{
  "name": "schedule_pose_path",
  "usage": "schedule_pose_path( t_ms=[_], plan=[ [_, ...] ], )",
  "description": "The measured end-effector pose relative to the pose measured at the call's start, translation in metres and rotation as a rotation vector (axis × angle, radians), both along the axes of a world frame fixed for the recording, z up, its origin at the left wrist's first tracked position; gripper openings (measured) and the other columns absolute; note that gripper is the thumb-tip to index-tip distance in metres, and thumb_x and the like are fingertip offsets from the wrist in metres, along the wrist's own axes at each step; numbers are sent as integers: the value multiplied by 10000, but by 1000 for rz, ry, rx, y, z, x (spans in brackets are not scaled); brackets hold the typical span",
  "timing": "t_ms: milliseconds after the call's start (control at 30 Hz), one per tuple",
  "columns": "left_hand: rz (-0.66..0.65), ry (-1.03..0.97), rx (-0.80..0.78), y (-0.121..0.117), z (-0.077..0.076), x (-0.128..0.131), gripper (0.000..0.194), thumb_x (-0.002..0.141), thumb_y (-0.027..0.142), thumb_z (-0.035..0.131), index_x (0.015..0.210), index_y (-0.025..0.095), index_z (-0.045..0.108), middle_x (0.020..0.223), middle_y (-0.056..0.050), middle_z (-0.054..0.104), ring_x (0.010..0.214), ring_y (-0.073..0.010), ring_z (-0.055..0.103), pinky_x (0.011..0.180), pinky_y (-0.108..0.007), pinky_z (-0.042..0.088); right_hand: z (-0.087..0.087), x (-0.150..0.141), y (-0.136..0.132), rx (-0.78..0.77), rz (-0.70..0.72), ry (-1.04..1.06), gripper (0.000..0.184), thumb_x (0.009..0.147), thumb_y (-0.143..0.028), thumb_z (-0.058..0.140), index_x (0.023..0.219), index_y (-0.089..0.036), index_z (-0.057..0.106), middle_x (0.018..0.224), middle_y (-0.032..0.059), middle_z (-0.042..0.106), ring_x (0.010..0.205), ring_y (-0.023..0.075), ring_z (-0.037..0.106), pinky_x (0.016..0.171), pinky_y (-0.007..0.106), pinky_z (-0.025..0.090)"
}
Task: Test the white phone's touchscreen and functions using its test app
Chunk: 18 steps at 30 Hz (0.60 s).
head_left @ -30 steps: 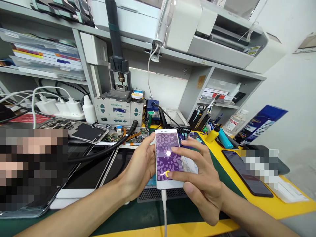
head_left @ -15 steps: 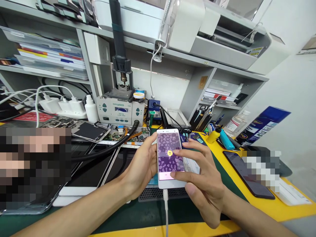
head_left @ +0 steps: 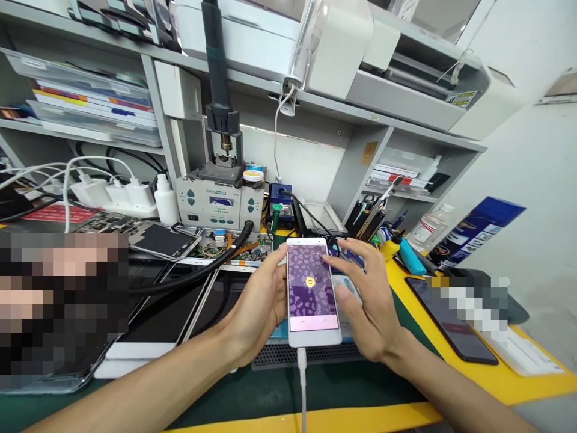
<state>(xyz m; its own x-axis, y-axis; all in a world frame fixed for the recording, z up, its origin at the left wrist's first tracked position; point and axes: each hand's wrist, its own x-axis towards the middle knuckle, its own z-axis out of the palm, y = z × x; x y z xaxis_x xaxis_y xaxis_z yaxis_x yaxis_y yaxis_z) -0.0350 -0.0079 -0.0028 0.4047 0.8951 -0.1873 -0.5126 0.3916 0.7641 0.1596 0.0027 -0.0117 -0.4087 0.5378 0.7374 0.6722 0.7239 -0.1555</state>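
A white smartphone (head_left: pixel 311 294) is held upright by my left hand (head_left: pixel 264 294), thumb along its left edge and the other fingers behind it, mostly hidden. Its lit screen has a purple mottled pattern with a yellow round icon in the middle and a pale pink bar below. A white charging cable (head_left: pixel 302 379) is plugged into the bottom of the phone. My right hand (head_left: pixel 372 300) is at the phone's right side with fingers apart and holding nothing. One fingertip is at the upper right of the screen; whether it touches the glass I cannot tell.
Behind the phone stands a grey soldering station (head_left: pixel 220 201) with circuit boards (head_left: pixel 243 249) before it. A thick black hose (head_left: pixel 198 279) crosses on the left over dark phone panels. To the right lie a dark phone (head_left: pixel 451 322), a teal bottle (head_left: pixel 411 258) and a pen holder (head_left: pixel 365 216).
My right hand has moved up along the phone. Its fingertips have left the screen's middle and lower bar, and one is now near the upper right. My left hand still holds the phone.
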Motion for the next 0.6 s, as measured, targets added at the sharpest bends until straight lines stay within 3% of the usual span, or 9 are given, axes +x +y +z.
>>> schedule_pose_path(
  t_ms=[400, 600],
  plan=[
    [-26, -11, 9, 0, 4, 3, 622, 917, 617, 439, 1334, 179, 581, 1213, -88, 693, 1138, -271, 602, 935, -351, 458, 0, -1, 1, -85, -44, -83, 448, 922, -341, 431, 1345, -234, 532, 1502, 115, 316, 1414, 338, 302, 1129, 609, 293],
    [-27, 24, 24, 0, 3, 2, 627, 914, 622, 441, 1359, 197, 561, 1221, -88, 689, 1158, -287, 589, 899, -367, 470, 0, 2, 1, -89, -46, 12, 464, 922, -348, 420, 1347, -189, 513, 1473, 137, 368, 1403, 329, 335, 1131, 583, 309]
  ],
)
